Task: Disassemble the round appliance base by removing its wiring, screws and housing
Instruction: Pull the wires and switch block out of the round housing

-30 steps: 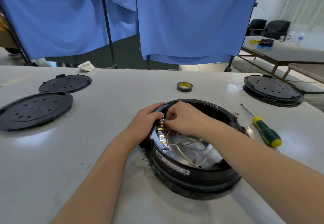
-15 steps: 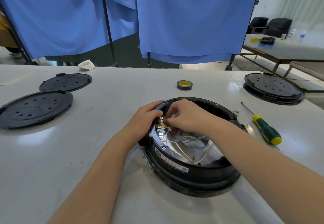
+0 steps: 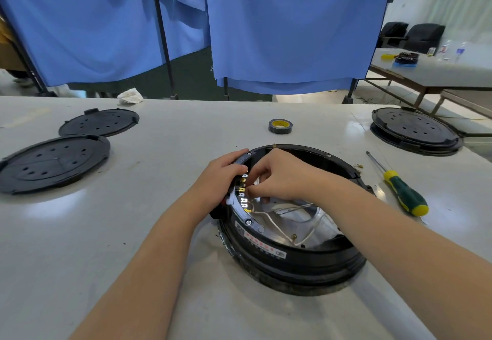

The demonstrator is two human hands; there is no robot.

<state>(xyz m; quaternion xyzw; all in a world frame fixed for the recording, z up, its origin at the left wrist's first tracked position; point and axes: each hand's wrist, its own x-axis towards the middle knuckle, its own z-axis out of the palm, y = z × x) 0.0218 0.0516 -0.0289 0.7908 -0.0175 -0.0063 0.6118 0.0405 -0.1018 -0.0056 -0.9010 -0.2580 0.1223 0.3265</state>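
Round appliance base [image 3: 292,233] sits open side up on the white table [image 3: 133,233], just in front of me and a little right of centre; its cover is off and I can see the metal plate [image 3: 298,219] and thin pale wires [image 3: 269,219] inside. My left hand [image 3: 222,177] wraps the far-left rim with fingers curled over the edge, steadying the housing; my right hand [image 3: 279,177] reaches into the ring, fingertips bunched at the row of small terminals [image 3: 242,193] on the inner left wall; they look pinched on a connector or wire end, though I cannot tell which one.

I judge the base rigid and fairly heavy, a hard plastic shell that will not flex; its glossy rim could slide on the smooth table, so holding the rim as the left hand does makes sense. The wires look soft and thin; I would pull at the metal connector, not the lead, since the lead could tear from its crimp. The terminals seem small and may bend if levered sideways.

A green-and-yellow screwdriver [image 3: 399,190] lies right of the base, apart from it; a tape roll [image 3: 280,126] lies beyond; two black perforated covers [image 3: 77,142] rest at far left, and another black base [image 3: 415,130] at far right.
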